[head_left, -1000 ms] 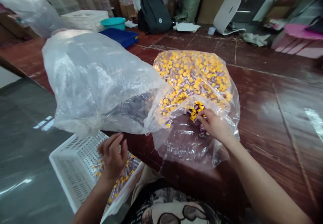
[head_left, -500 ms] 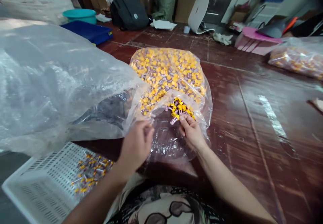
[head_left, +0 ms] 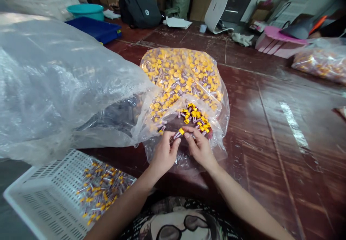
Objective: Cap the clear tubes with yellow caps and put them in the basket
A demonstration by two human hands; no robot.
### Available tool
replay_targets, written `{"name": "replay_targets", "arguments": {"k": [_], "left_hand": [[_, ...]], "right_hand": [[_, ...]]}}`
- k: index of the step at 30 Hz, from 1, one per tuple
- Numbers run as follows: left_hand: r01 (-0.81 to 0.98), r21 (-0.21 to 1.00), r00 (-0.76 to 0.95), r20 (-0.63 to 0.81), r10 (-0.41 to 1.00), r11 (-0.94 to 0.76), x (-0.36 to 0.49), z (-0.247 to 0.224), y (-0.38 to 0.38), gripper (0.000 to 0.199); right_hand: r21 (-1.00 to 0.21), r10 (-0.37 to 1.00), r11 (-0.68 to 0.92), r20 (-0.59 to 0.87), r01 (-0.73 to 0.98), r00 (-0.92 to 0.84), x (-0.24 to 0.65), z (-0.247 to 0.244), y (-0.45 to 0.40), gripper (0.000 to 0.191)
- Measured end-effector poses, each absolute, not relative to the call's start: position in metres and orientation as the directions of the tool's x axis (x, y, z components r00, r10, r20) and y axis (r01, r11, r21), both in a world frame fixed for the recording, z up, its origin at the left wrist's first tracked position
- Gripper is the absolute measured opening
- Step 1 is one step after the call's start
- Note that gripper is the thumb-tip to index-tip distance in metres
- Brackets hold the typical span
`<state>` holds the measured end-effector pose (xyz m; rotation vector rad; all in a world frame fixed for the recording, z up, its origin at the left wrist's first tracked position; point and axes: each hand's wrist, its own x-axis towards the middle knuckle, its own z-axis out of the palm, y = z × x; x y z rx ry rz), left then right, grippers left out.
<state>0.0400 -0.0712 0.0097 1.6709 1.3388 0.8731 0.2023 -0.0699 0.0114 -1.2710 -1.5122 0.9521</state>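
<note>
Over the mouth of a clear plastic bag (head_left: 220, 88), my two hands meet at one small purple-patterned tube with a yellow cap (head_left: 177, 135). My left hand (head_left: 164, 153) is closed around the tube's purple end. My right hand (head_left: 199, 147) pinches at the yellow cap end. Just beyond the fingers, loose tubes of the same kind (head_left: 194, 113) lie in the bag's opening. Many more yellow-capped pieces (head_left: 181, 70) fill the bag behind them, seen through the plastic.
At lower left a white perforated basket (head_left: 38, 196) holds clear tubes with yellow parts (head_left: 100, 189). A large translucent plastic bag (head_left: 62, 77) bulges at left. Farther back are a blue tray (head_left: 94, 30), a teal basin (head_left: 85, 12), a backpack (head_left: 140, 5) and a pink box (head_left: 278, 41).
My right hand has drawn a yellow-capped tube from the bag's opening toward me. My left hand has moved right and forward and now grips the same tube.
</note>
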Motion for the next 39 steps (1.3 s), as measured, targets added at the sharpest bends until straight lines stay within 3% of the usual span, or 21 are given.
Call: {"name": "replay_targets", "arguments": {"k": [4,15,22,26,29,32,34,37,39], "left_hand": [[0.485,0.867,0.142,0.054,0.988,-0.117,0.043,0.004,-0.075,0.022],[0.527,0.818,0.171,0.166,0.971,-0.232,0.010,0.026,-0.076,0.023],[0.585,0.760,0.221,0.187,0.957,-0.284,0.016,0.026,-0.071,0.021],[0.617,0.730,0.229,0.193,0.954,-0.296,0.016,0.018,-0.078,0.018],[0.637,0.686,0.219,0.276,0.936,-0.352,-0.013,0.003,-0.101,0.024],[0.771,0.569,0.078,0.360,0.930,-0.285,-0.076,-0.028,-0.146,0.026],[0.879,0.470,-0.077,0.317,0.945,-0.086,-0.126,-0.055,-0.182,0.024],[0.924,0.279,-0.304,0.128,0.944,0.260,-0.182,-0.090,-0.232,0.023],[0.912,0.158,-0.388,0.027,0.921,0.379,-0.197,-0.100,-0.250,0.025]], "right_hand": [[-0.857,0.945,0.327,0.289,0.397,-0.153,0.199,0.012,-0.072,0.038],[-0.905,0.945,0.306,0.250,0.296,-0.212,0.188,0.024,-0.063,0.033],[-0.893,0.952,0.294,0.244,0.341,-0.183,0.188,0.024,-0.068,0.044],[-0.880,0.917,0.347,0.246,0.325,-0.314,0.187,0.024,-0.069,0.052],[-0.857,0.856,0.398,0.219,0.328,-0.468,0.192,0.023,-0.053,0.050],[-0.760,0.908,0.398,0.246,0.514,-0.338,0.209,0.020,-0.016,0.034],[-0.663,0.951,0.309,0.229,0.681,-0.208,0.223,0.016,0.011,0.026],[-0.415,0.980,0.177,0.155,0.893,-0.122,0.230,0.010,0.038,0.035],[-0.215,0.985,0.089,0.163,0.973,-0.054,0.224,0.008,0.043,0.038]]}}
